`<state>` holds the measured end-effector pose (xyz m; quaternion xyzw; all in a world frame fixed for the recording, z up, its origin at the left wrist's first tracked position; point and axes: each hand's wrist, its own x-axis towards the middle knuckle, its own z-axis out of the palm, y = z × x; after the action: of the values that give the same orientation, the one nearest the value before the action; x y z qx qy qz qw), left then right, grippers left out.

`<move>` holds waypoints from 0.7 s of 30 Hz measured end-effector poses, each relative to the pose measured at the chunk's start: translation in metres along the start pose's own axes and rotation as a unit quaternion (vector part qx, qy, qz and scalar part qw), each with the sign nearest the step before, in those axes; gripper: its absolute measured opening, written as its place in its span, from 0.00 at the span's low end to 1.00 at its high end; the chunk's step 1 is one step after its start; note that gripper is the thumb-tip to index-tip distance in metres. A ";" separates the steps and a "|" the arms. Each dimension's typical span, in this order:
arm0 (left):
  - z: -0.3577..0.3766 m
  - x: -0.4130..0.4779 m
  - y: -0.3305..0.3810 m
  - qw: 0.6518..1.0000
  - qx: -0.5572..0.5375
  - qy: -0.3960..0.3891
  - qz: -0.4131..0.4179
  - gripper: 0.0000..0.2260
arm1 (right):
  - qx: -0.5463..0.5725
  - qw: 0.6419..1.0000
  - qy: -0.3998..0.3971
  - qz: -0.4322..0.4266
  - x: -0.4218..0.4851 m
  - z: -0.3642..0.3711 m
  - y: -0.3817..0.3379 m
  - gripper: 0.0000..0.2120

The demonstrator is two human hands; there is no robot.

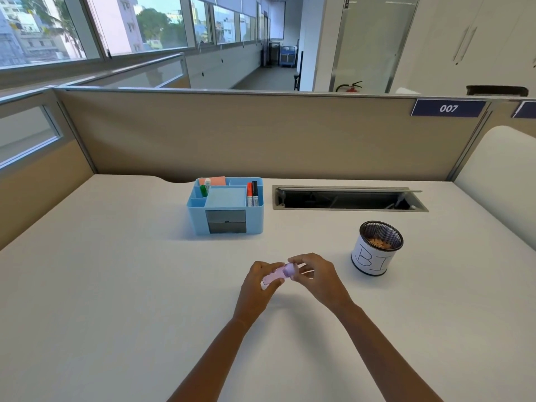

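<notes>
At lower centre of the frame, the small container (274, 277) was translucent pink with a lilac cap (290, 269). The organiser (255, 219) at centre was light blue with grey drawers (226, 221), holding a green marker (203, 190), a red marker (249, 191), a black marker (255, 188) and salmon notes (217, 181). The mesh cup (377, 229) at right was black, its paper wrap (361, 258) white with dark hand-drawn letters. The desk (116, 285) was white.

Two hands (256, 281) (317, 275), one tube (277, 274), one organiser (255, 221), one cup (371, 259)
</notes>
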<state>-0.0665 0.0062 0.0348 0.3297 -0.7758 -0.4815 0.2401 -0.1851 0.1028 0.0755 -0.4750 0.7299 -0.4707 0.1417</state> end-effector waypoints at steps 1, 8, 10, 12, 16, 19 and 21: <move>0.000 0.000 0.000 1.000 0.000 -0.003 0.011 0.14 | -0.007 1.000 -0.006 -0.007 0.000 0.000 0.000 0.10; 0.004 -0.001 0.005 0.999 -0.042 0.024 -0.002 0.14 | -0.033 0.999 0.003 -0.006 0.000 0.000 -0.002 0.11; 0.005 -0.002 0.006 0.998 -0.060 0.036 0.002 0.14 | -0.034 0.999 0.004 0.009 0.001 -0.001 -0.003 0.11; 0.006 -0.002 0.005 0.997 -0.061 0.038 0.008 0.14 | -0.042 0.999 -0.001 0.028 0.001 -0.002 -0.004 0.10; 0.007 -0.002 0.004 0.997 -0.051 0.044 0.025 0.13 | -0.057 0.997 -0.010 0.048 -0.001 -0.004 -0.006 0.08; 0.010 -0.002 0.005 0.998 -0.039 0.045 0.035 0.12 | -0.058 0.995 -0.006 0.080 -0.003 -0.002 -0.006 0.12; 0.011 -0.002 0.004 0.998 -0.025 0.039 0.039 0.13 | -0.061 0.993 -0.005 0.105 -0.003 -0.001 -0.007 0.15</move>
<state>-0.0740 0.0162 0.0336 0.3120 -0.7659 -0.4775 0.2968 -0.1808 0.1051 0.0810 -0.4056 0.8022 -0.4060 0.1646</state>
